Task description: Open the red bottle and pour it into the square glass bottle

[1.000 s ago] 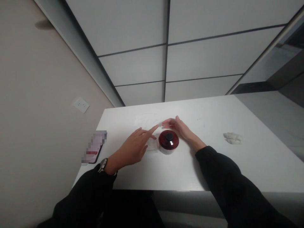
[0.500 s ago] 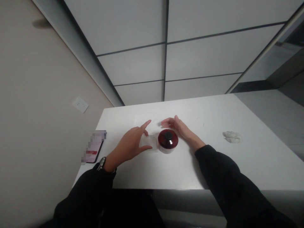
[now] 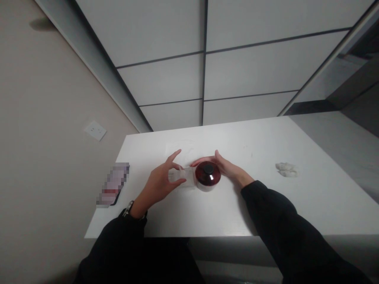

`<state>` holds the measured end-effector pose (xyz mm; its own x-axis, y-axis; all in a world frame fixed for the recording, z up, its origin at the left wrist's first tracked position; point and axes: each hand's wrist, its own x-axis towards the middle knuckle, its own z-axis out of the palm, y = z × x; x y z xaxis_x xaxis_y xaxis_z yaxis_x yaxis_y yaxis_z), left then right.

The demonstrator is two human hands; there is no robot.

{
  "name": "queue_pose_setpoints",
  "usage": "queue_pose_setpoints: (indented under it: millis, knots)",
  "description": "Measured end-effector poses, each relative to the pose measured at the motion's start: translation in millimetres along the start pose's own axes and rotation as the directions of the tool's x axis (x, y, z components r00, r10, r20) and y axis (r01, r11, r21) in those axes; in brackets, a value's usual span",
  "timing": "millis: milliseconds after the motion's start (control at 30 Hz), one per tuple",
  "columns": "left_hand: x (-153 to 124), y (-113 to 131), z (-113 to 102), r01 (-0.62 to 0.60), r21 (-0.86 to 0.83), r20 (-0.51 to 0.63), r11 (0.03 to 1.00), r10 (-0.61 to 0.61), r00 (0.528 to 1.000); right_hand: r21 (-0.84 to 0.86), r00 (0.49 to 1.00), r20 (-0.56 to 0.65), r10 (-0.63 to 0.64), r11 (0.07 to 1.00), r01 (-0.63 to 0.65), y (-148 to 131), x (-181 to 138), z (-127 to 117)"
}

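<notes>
A small round container point(image 3: 206, 187) with a glossy dark red lid point(image 3: 201, 170) and black knob point(image 3: 209, 169) stands upright on the white table. My right hand point(image 3: 224, 164) curls around its far and right sides, its fingertips partly hidden behind the lid. Just left of the container lies a clear, boxy plastic piece point(image 3: 190, 177), whose exact kind I cannot make out. My left hand point(image 3: 161, 179) has thumb and fingers closed on this piece, while the index finger points up and away.
At the table's left edge lies a phone point(image 3: 114, 185), its screen blurred out. A crumpled whitish wad point(image 3: 287, 169) rests on the right side of the table point(image 3: 207, 221). A wall with a socket point(image 3: 96, 130) borders the left, and white panels point(image 3: 174, 83) rise behind.
My right hand has come in against the container and wrapped around its far side. The thumb and fingers of my left hand have drawn together on the clear plastic piece.
</notes>
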<state>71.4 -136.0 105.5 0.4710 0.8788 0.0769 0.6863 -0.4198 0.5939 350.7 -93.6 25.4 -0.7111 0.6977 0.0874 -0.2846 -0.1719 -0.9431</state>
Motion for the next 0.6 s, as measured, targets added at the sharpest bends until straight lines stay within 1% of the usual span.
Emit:
queue_pose_setpoints:
  millis: [100,167,233,300,400,433,533,600]
  knots:
    - [0,2,-1,-0.047,-0.053,0.056,0.998,0.05,0.997,-0.017,0.999,0.027,0.024,1.0,-0.023,-2,0,3]
    - [0,2,1,-0.052,-0.026,0.019,0.998,0.053,0.998,-0.031,0.999,0.027,0.023,0.999,-0.023,-3,1,5]
    - [0,2,4,-0.036,0.004,-0.066,0.999,0.036,0.997,-0.05,0.999,0.027,0.021,0.999,-0.02,-5,2,7]
    - [-1,2,7,-0.064,0.004,-0.109,0.998,0.064,0.992,-0.056,1.0,0.026,0.015,0.998,-0.014,-7,2,9]
    - [-3,3,9,-0.162,-0.006,-0.079,0.987,0.161,0.984,-0.04,1.0,0.021,0.021,0.999,-0.021,-11,1,13]
    - [-4,3,9,-0.173,0.004,-0.071,0.985,0.173,0.982,-0.035,0.999,0.009,0.032,0.999,-0.032,-11,0,14]
    - [-3,3,11,-0.127,0.051,-0.083,0.991,0.131,0.988,-0.023,0.996,-0.034,0.078,0.997,-0.078,-13,-1,16]
    - [-2,3,12,-0.11,0.063,-0.09,0.992,0.115,0.989,-0.023,0.994,-0.038,0.1,0.995,-0.101,-13,-1,16]
